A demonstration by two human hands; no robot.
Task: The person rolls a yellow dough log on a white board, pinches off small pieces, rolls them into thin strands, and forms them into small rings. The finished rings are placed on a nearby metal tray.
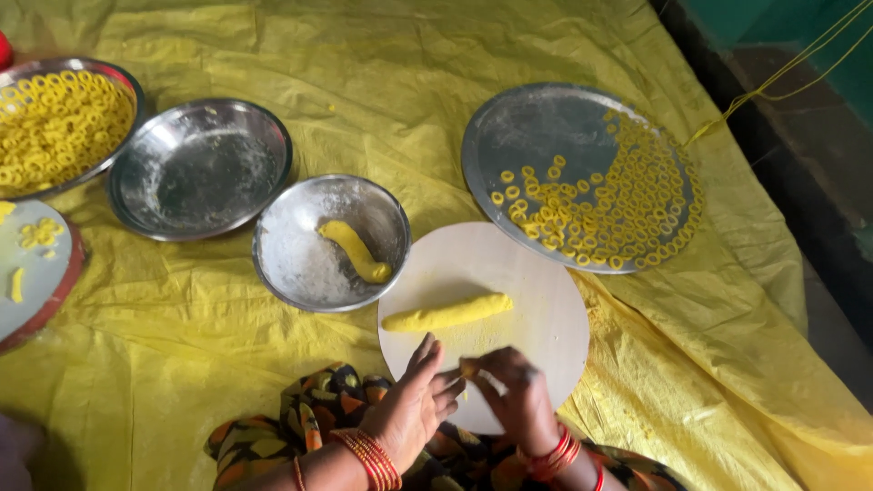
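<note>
Fingers of the left hand and of the right hand meet over the near edge of the round white board. Between the fingertips sits a small piece of yellow dough; both sets of fingers are pinched together on it, the left from its left side, the right from its right side. The piece is too small to make out its exact shape.

Handling properties, as judged from appearance:
- Dough is soft and pliable. It deforms under light pressure, so a fingertip pinch is sufficient; a full-hand grip would flatten it.
- Weight is negligible at this size.
- Surface looks slightly tacky. The white powder in the bowl suggests dusting reduces sticking.
- Thin strands will probably tear if pulled; hold near the ends and support the middle.

Positions relative to the board:
- Dough roll: lies on the board, across its centre, just beyond the hands. Lift it with fingers spread along its length, since it is likely to sag or break if held at one end.
- Floured steel bowl: touching the board's left edge, holding a second dough roll.
- Steel plate: beyond the board to the right, overlapping its far edge, carrying many small yellow rings. These rings look fragile.
- Empty steel dish: farther left, past the bowl.
- Ring-filled dish: at the far left.

All items rest on a yellow sheet.
</note>
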